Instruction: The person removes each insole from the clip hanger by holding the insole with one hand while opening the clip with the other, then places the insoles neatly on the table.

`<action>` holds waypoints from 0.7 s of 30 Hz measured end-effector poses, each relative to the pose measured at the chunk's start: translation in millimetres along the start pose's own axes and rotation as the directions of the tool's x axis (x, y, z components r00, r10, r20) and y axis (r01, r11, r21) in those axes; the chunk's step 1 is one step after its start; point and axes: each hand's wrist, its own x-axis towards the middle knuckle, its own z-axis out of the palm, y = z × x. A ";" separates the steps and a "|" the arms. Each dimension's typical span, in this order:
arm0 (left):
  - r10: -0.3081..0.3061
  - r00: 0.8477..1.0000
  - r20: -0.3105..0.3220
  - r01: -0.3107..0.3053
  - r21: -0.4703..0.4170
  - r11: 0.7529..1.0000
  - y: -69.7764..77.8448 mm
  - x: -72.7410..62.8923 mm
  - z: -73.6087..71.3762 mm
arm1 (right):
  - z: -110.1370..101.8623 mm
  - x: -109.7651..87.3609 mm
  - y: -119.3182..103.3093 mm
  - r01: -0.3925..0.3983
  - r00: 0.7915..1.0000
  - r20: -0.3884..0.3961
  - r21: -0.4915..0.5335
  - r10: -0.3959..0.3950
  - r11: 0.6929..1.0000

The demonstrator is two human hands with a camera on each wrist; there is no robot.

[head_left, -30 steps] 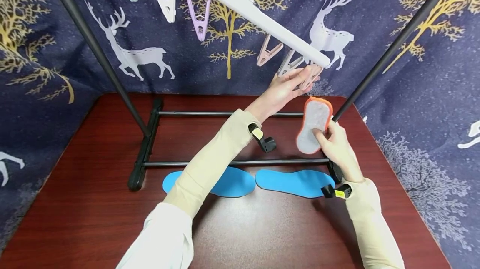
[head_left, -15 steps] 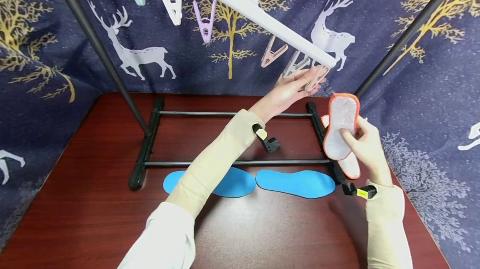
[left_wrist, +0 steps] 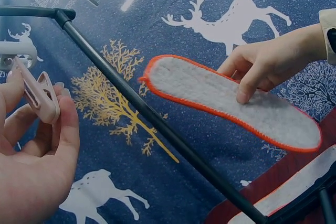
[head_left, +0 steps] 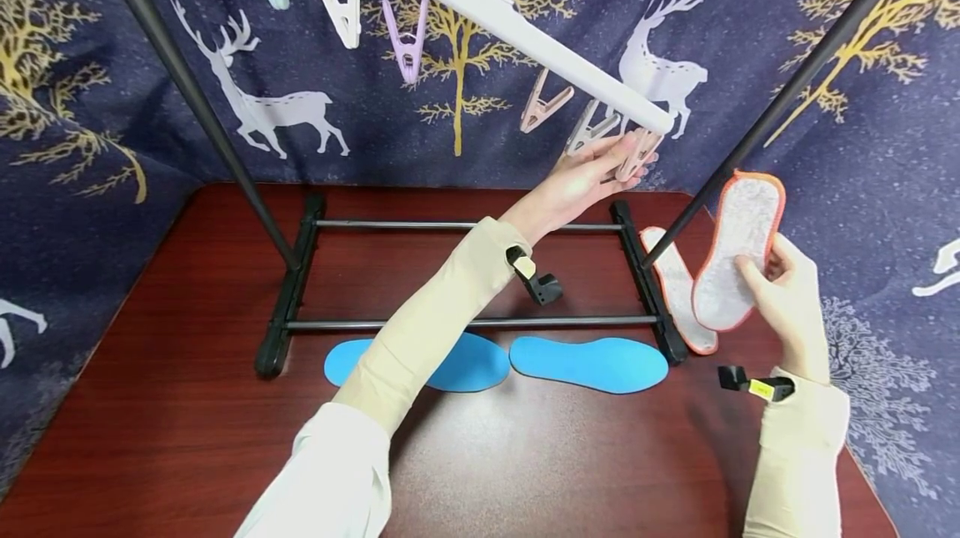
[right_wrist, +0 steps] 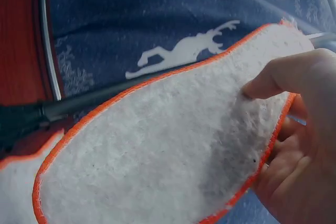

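My left hand [head_left: 570,186] pinches a pale pink clothespin [head_left: 639,156] that hangs at the right end of a white bar [head_left: 555,42]. In the left wrist view, thumb and fingertips lie on either side of this clothespin [left_wrist: 42,98]. Out to the right, my right hand [head_left: 795,304] holds a fluffy pale grey insole [head_left: 731,250] with orange stitched edging, upright above the table. Its thumb presses the face of the insole [right_wrist: 152,145] while the other fingers go behind it. A second orange-edged insole [head_left: 675,292] lies on the table by the rack's right foot.
Several other clothespins, among them a purple one [head_left: 407,42] and a grey one [head_left: 588,131], hang along the bar. The black rack post [head_left: 795,75] slants between my hands. Two blue insoles, one [head_left: 592,364] beside the other [head_left: 474,364], lie in front of the rack's lower rail [head_left: 562,322].
My right hand has carried the grey insole rightward, past the rack post, bringing the second orange-edged insole into sight. My left hand has stayed at the clothespin, shifting slightly right with the bar.
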 end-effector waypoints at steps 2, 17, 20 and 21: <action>0.009 1.000 -0.003 -0.009 0.004 1.000 -0.3 -0.9 -0.9 | -2.5 0.2 2.2 -0.041 0.998 -0.042 -0.025 0.040 0.999; 0.068 0.994 0.083 -0.060 -0.094 0.994 -6.1 -3.5 -1.9 | -21.4 12.5 26.1 -0.331 0.937 -0.254 -0.434 0.238 0.838; 0.082 0.993 0.088 -0.070 -0.132 0.989 -6.7 -3.3 -1.5 | -23.1 15.2 34.3 -0.316 0.947 -0.220 -0.485 0.236 0.815; 0.090 0.991 0.094 -0.076 -0.146 0.986 -7.2 -3.3 -1.5 | -23.4 15.7 37.6 -0.306 0.951 -0.202 -0.497 0.235 0.812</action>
